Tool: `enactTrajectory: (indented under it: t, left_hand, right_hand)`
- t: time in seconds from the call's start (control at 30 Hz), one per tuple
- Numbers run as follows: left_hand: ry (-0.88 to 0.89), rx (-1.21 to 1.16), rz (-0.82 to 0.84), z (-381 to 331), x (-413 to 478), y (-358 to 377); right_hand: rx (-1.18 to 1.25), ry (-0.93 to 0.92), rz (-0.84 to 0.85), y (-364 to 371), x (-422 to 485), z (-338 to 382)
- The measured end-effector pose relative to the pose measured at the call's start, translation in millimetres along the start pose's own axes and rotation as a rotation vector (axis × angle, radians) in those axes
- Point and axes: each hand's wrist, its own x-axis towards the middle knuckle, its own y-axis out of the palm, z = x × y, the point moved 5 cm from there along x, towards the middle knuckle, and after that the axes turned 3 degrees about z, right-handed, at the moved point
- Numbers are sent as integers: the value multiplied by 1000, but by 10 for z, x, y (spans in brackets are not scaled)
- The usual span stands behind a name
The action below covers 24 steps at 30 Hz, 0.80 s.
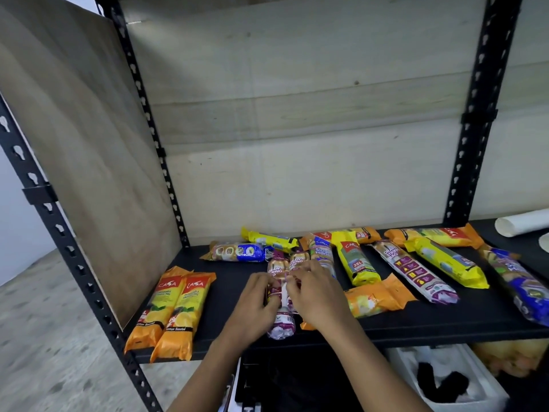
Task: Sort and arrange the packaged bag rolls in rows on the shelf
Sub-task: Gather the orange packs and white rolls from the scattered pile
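Two purple-and-white drawstring bag rolls (282,324) lie side by side near the front middle of the black shelf (416,319). My left hand (255,301) grips the left one and my right hand (315,289) rests on the right one, fingers curled over it. Two orange lemon-scented rolls (175,307) lie in a neat pair at the front left. Loose on the shelf lie a blue roll (240,251), a yellow roll (269,239), another yellow roll (356,263), a third purple roll (414,270) and an orange roll (377,298).
More rolls lie at the right: a yellow one (448,263), an orange one (433,234), a blue one (520,281). A white paper tube (520,223) sits at the far right. Black uprights (59,227) frame the shelf; a plywood panel (89,144) closes the left side. A white box (445,379) stands below.
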Motion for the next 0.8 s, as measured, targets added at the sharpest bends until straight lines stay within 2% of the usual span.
enactTrajectory:
  t: [0.23,0.33,0.43,0.6,0.8]
  left_hand:
    - [74,90,-116,-221,424,-59]
    - [120,148,-90,-388,823,40]
    - [123,162,-36,-503,1250,188]
    - [52,245,159,-525,1927,576]
    - [-40,453,455,-289,2464,1026]
  right_hand:
    - [105,-12,-173,-468,-162,-315]
    - [117,-55,-129,-578,-219,-603]
    - [63,-98,17,-643,-286,-827]
    - [8,-121,241,-646,-378,-1081]
    - [-44,-208,322,-620,-437,-1156]
